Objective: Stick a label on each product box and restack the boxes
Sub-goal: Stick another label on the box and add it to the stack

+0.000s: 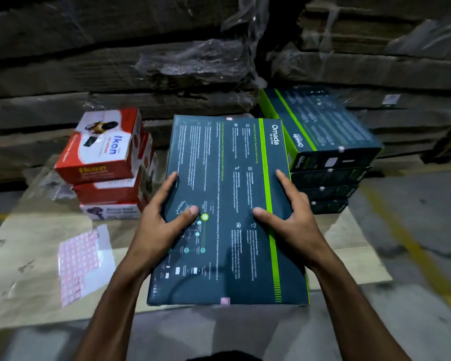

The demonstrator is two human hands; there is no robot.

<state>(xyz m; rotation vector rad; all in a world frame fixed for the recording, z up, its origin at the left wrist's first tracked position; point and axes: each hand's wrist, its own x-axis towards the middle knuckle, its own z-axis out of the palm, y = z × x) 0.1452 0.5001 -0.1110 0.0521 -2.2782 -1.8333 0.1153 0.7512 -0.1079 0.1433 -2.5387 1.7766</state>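
Observation:
I hold a flat dark teal Omada box (227, 183) with a green stripe, printed back face up, in the middle of the view. My left hand (164, 220) grips its left edge with the thumb on top. My right hand (289, 220) grips its right edge the same way. A small pink label sits at the box's near edge (225, 300) and another at its far edge. A stack of several similar Omada boxes (323, 149) stands at the right rear. A sheet of pink labels (82, 259) lies flat on the left.
A stack of three red and white Ikon boxes (107, 162) stands at the left rear. All of it rests on flat cardboard (31, 290) on a grey floor with yellow lines. Wrapped brown cartons (167, 61) form a wall behind.

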